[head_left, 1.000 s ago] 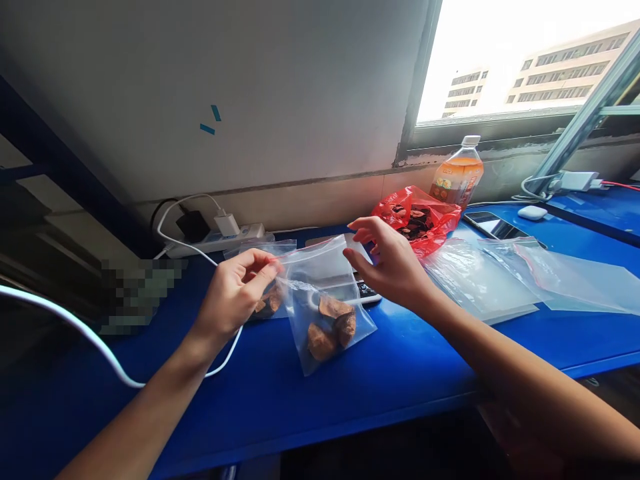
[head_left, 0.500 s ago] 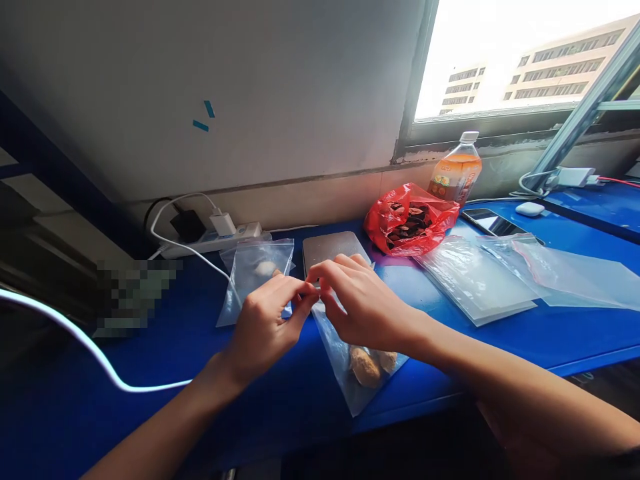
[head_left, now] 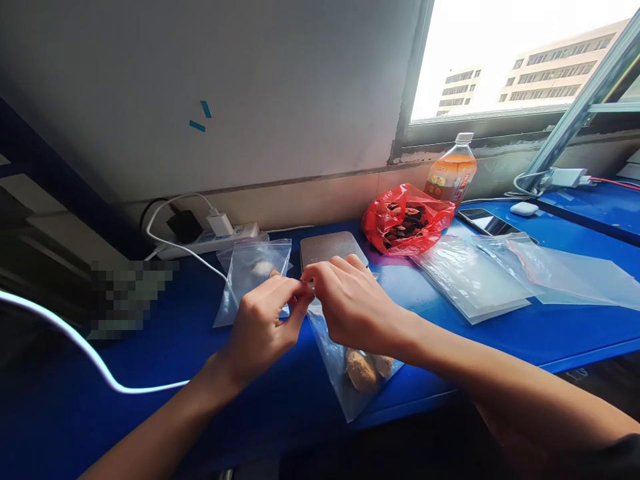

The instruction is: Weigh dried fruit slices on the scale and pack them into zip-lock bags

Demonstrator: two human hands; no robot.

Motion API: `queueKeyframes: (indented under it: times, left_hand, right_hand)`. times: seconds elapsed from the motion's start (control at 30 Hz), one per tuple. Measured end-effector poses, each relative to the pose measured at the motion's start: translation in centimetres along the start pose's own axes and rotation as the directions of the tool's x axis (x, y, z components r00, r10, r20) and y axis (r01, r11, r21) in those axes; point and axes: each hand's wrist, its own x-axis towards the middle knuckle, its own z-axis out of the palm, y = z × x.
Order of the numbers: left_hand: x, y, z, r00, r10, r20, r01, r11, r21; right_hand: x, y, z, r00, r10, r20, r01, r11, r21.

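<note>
A clear zip bag [head_left: 334, 383] with brown, rough-skinned lumps [head_left: 361, 371] in its lower end hangs at the table's front. My left hand [head_left: 267, 313] pinches the bag's top corner between thumb and fingertips. Right beside it, my right hand [head_left: 350, 303] is closed on the same top edge, its knuckles up, and hides much of the bag's upper part. Just behind my hands lies a flat silver scale [head_left: 330, 248]. To the left, another clear zip bag [head_left: 239, 283] holds a pale piece and rests on the table.
On the blue table [head_left: 575, 343] sit a red plastic bag [head_left: 373, 230] of dark dried pieces, a drink bottle [head_left: 453, 175], a phone [head_left: 493, 222] and a stack of clear bags [head_left: 475, 293]. A power strip [head_left: 245, 232] lies by the wall. A white cable [head_left: 75, 333] crosses the left side.
My right fingers have curled further down over the bag's edge, close against my left fingertips. The whole view has shifted slightly.
</note>
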Motion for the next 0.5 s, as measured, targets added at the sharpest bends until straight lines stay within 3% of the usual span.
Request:
queueKeyframes:
  times: [0.13,0.3,0.5]
  left_hand:
    - [0.4,0.2,-1.0,0.999,-0.048,0.003,0.048,0.999,0.011]
    - [0.7,-0.3,-2.9,0.99,-0.132,-0.044,0.134,0.99,0.044]
    - [1.0,-1.7,-4.5,0.947,-0.28,-0.16,0.285,0.958,0.011]
  right_hand:
    - [0.4,0.4,-0.6,0.999,-0.04,-0.005,0.04,0.999,0.022]
    - [0.6,1.4,-1.6,0.998,0.008,-0.064,-0.006,0.999,0.033]
    - [0.5,2.6,-2.2,0.975,0.1,-0.2,-0.045,0.964,0.262]
